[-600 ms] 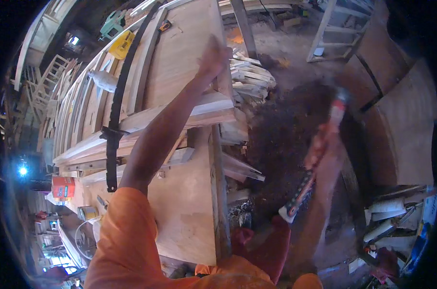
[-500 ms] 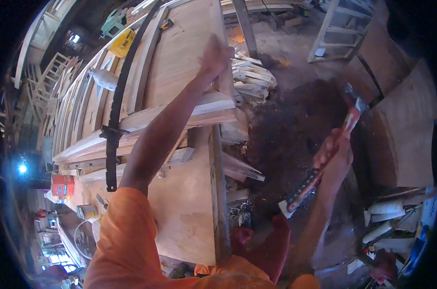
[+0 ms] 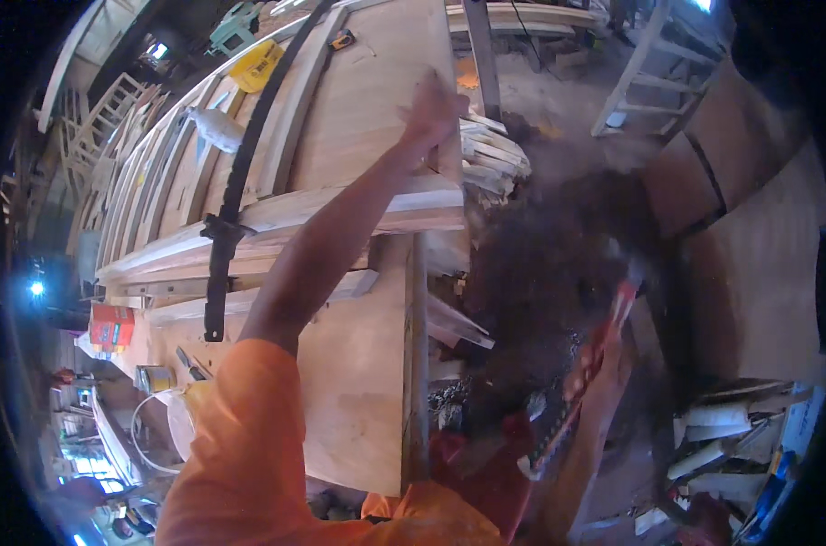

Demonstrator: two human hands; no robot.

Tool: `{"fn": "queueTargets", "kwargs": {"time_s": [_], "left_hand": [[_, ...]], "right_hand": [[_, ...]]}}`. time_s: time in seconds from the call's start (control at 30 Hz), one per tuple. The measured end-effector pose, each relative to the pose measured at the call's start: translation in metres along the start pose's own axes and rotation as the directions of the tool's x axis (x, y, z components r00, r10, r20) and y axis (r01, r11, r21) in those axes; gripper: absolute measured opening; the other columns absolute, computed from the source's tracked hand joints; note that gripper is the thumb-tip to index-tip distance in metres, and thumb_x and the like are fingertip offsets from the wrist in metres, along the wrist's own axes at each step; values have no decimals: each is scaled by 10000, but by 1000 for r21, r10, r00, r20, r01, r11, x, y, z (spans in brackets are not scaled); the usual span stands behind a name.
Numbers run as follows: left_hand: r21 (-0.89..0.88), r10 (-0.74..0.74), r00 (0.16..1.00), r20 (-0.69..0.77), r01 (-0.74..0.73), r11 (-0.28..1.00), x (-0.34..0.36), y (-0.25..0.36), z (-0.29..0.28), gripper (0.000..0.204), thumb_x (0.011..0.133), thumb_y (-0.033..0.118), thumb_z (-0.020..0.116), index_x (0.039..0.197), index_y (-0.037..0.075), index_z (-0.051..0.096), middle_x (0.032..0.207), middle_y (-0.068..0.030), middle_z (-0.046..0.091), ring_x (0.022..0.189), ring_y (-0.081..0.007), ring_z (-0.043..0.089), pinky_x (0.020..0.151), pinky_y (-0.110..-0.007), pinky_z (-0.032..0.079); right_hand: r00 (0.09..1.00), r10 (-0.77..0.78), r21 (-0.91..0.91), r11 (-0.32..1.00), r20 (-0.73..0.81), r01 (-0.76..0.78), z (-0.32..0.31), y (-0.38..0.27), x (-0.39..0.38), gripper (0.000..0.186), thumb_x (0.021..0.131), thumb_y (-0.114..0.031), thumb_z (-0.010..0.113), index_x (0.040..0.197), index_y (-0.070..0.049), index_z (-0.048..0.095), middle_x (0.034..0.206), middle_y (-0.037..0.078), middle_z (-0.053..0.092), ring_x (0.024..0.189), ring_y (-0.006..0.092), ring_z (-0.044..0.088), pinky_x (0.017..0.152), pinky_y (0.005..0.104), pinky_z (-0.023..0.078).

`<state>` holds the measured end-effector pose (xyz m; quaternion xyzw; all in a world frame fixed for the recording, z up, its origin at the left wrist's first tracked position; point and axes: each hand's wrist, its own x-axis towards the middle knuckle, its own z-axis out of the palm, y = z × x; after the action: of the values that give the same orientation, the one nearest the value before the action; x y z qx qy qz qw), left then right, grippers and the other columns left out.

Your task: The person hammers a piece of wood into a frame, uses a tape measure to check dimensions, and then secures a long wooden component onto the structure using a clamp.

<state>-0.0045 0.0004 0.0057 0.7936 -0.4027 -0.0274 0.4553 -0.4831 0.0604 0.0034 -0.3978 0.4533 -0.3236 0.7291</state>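
My right hand (image 3: 597, 364) is closed around the handle of a hammer (image 3: 623, 305), held out over the floor beyond the right side of the workbench. The hammer has a red shaft and a dark studded grip; motion blurs its metal head. Up on the wooden panel (image 3: 377, 100), my left hand (image 3: 431, 114) is closed at the right edge. Its fingers are curled and somewhat blurred, and I cannot make out what is between them. The panel's frame of pale wooden strips (image 3: 413, 193) lies under my left forearm.
A long dark bar clamp (image 3: 240, 173) crosses the frame. A tape measure (image 3: 342, 38), a yellow container (image 3: 255, 65) and a white bag (image 3: 218, 129) lie on the work. Wood offcuts (image 3: 493, 156) are piled beyond the edge; curved plywood sheets (image 3: 754, 273) stand at right.
My right hand has swung the hammer downward and slightly left, toward my body. The left hand keeps its place on the panel edge, while the whole view has shifted a little.
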Motion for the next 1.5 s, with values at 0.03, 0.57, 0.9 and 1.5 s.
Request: {"fn": "queueTargets", "kwargs": {"time_s": [0.03, 0.57, 0.9, 1.5], "left_hand": [[-4, 5, 1000, -12, -5, 1000, -1, 5, 2, 883, 782, 280, 764, 1485, -74, 364, 1121, -254, 699, 1082, -363, 691, 903, -457, 565], [76, -150, 961, 234, 135, 988, 20, 22, -39, 1038, 925, 676, 603, 1605, -53, 313, 1589, -371, 390, 1489, -479, 406, 1240, -518, 310], [480, 213, 915, -344, -24, 877, 24, 8, -294, 391, 831, 93, 722, 1222, 106, 721, 1154, -164, 750, 1131, -367, 695, 945, -498, 558], [647, 339, 936, -92, -202, 735, -82, 47, -376, 160, 827, 124, 701, 950, 73, 789, 893, -144, 764, 788, -316, 752, 731, -445, 598]], "right_hand": [[999, 45, -46, 998, -22, -46, -7, 4, -11, 379, 1123, -418, 471, 1072, -61, 590, 654, -4, 484, 423, 85, 439, 356, 280, 377], [970, 132, -510, 860, 203, -11, -64, -16, -120, 405, 1091, -424, 521, 1098, -28, 607, 689, 56, 585, 468, 145, 546, 419, 332, 455], [967, 177, -933, 341, 184, 115, -330, 88, -39, 377, 1044, -375, 597, 946, -12, 617, 661, 67, 565, 522, 190, 583, 494, 386, 474], [786, 438, -897, 138, 436, 420, -372, 145, 113, 303, 938, -337, 694, 938, -34, 708, 792, 211, 709, 758, 380, 729, 660, 522, 552]]}}
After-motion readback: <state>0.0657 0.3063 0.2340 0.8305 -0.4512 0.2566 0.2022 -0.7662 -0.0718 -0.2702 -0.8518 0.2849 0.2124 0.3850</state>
